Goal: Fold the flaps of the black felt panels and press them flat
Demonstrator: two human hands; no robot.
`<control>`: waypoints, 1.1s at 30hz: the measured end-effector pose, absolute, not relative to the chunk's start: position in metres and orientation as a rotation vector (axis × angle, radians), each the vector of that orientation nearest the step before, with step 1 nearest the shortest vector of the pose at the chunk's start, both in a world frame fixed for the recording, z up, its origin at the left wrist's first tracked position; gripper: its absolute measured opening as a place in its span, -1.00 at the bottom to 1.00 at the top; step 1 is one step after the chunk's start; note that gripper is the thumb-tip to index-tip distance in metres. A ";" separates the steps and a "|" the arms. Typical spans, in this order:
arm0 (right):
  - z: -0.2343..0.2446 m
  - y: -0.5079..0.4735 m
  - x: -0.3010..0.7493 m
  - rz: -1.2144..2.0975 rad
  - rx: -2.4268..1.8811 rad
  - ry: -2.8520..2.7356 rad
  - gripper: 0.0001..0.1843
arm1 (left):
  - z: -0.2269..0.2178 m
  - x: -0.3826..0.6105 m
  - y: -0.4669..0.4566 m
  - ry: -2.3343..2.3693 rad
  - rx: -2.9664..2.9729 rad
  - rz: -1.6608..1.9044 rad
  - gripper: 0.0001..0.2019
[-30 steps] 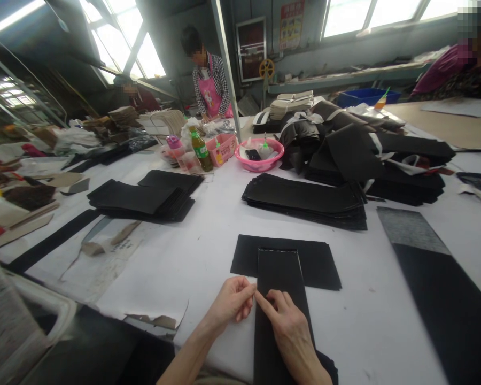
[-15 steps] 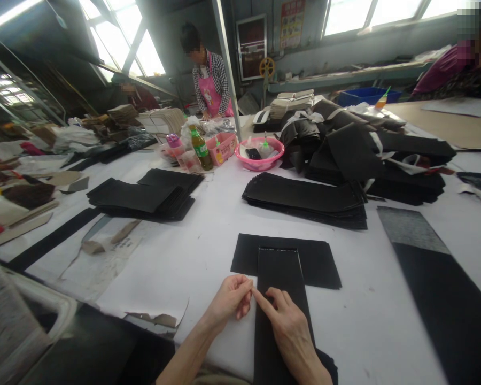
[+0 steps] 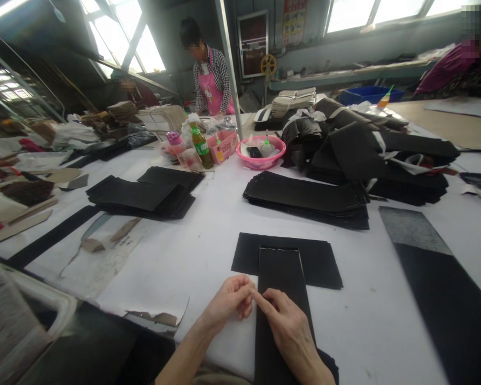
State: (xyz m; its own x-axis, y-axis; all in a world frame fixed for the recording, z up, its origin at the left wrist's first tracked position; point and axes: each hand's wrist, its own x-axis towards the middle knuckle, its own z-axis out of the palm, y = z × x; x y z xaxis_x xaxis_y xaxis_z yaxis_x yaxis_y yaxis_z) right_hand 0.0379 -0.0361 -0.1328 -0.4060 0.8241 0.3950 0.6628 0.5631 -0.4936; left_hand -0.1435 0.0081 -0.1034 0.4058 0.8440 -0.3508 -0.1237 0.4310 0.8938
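Note:
A long black strip of sheet material (image 3: 282, 272) lies upright before me, crossing over a wider black piece (image 3: 323, 262). White lines run along its top edge and upper right side. Beside the strip's left edge is my left hand (image 3: 233, 299), its fingers curled and thumb and forefinger pinched together; whatever is between them is too small to make out. My right hand (image 3: 291, 329) rests over the strip. Its forefinger stretches left to meet the left fingertips, with the other fingers bent and apart from it. More black pieces show partly under my right wrist.
Black stacks lie at the left (image 3: 136, 195) and centre (image 3: 304, 195) of the white table. Behind them stand a pink basin (image 3: 274, 160), a green-labelled bottle (image 3: 201, 149) and a bundled dark heap (image 3: 356, 149). A long dark strip (image 3: 444, 289) lies right. A person in a pink apron (image 3: 212, 93) stands beyond.
Both hands stay almost where they were, with fingertips still together at the strip's left edge. The view has shifted slightly. The person in the apron has moved their arms a little.

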 end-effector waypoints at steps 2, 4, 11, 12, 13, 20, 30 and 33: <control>-0.132 -0.036 0.038 0.408 -1.183 -2.178 -0.35 | -0.103 -0.142 0.007 0.954 0.956 0.725 -0.61; -0.131 -0.035 0.038 0.461 -1.224 -2.145 -0.37 | -0.102 -0.139 0.005 0.975 0.981 0.720 -0.60; -0.130 -0.033 0.038 0.693 -1.264 -1.889 -0.53 | -0.099 -0.128 -0.005 0.962 0.772 0.821 -0.62; -0.130 -0.033 0.039 0.716 -1.255 -1.856 -0.56 | -0.100 -0.127 -0.007 0.948 0.740 0.838 -0.63; -0.131 -0.032 0.040 0.739 -1.240 -1.829 -0.58 | -0.101 -0.125 -0.008 0.934 0.712 0.855 -0.64; -0.133 -0.032 0.042 0.825 -1.215 -1.765 -0.68 | -0.102 -0.122 -0.010 0.874 0.578 0.937 -0.73; -0.133 -0.030 0.041 0.763 -1.267 -1.806 -0.69 | -0.102 -0.126 -0.016 0.912 0.618 0.983 -0.63; -0.133 -0.030 0.041 0.737 -1.279 -1.817 -0.68 | -0.105 -0.125 -0.015 0.930 0.628 0.967 -0.66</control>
State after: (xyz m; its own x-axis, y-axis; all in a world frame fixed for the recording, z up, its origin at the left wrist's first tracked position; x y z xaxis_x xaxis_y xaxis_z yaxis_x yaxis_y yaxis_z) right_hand 0.0409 -0.0300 -0.1334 -0.1902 0.9451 0.2656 0.4931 0.3259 -0.8066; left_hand -0.1248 -0.0149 -0.1051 0.2531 0.8924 -0.3736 -0.4079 0.4487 0.7952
